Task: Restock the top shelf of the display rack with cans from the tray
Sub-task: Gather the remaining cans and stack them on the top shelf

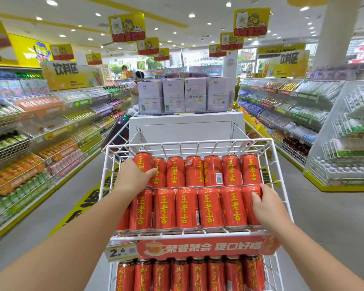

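Note:
The white wire top shelf (189, 141) of the display rack holds two rows of red cans with yellow characters, lying slanted. My left hand (132, 177) rests on the far-left can of the back row (142, 162), fingers wrapped over its side. My right hand (267, 204) grips the far-right can of the front row (250, 194) at the shelf's right edge. The middle cans (186, 206) lie untouched between both hands. No tray is visible.
A red promo strip (208, 247) and a price tag "2.6" (120, 252) front the shelf. A lower shelf of red cans (189, 274) sits beneath. Behind stand a white cabinet (185, 127) with purple boxes (185, 95). Drink shelving lines both aisles; a person (135, 87) stands far back.

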`<state>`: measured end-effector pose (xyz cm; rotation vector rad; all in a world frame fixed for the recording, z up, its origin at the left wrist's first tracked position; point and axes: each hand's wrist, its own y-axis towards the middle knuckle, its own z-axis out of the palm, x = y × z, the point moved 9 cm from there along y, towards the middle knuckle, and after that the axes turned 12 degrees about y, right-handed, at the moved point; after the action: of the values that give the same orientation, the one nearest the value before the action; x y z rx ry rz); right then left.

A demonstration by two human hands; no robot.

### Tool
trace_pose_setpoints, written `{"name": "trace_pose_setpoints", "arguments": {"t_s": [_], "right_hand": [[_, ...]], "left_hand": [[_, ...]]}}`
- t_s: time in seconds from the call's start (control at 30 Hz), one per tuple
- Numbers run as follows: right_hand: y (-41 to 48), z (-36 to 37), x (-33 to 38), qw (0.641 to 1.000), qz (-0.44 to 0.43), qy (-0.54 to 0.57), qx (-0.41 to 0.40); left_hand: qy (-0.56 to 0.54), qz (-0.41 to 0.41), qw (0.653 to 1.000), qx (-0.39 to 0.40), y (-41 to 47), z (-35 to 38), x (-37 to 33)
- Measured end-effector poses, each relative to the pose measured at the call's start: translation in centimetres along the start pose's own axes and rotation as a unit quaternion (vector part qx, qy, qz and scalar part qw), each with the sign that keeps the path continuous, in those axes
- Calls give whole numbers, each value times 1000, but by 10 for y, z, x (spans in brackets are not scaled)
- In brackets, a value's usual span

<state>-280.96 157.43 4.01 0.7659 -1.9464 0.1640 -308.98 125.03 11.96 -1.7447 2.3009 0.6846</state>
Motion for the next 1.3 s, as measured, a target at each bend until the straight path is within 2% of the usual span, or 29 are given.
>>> {"name": "trace_pose_setpoints", "arguments": {"t_s": [0.13, 0.27, 0.4, 0.57, 0.7, 0.93, 1.3], "right_hand": [[-3, -7, 10, 999, -28, -28, 4], [-11, -7, 25, 988, -83, -127, 29], [-26, 0, 42, 955, -142, -258, 39], [-55, 8, 57, 930, -137, -338, 47], [-81, 16, 61, 924, -135, -355, 52], [-145, 42, 64, 919, -168, -347, 79], [-255, 119, 37, 909, -226, -315, 151]], "left_hand": [[66, 53, 996, -20, -13, -4, -5], [154, 130, 978, -49, -31, -5, -9], [221, 187, 955, -55, -48, 0, -12], [253, 252, 933, -45, -71, 8, -15], [269, 292, 917, -43, -95, 12, -15], [249, 310, 917, -35, -174, 11, 6], [284, 252, 925, 17, -282, 51, 99]]}}
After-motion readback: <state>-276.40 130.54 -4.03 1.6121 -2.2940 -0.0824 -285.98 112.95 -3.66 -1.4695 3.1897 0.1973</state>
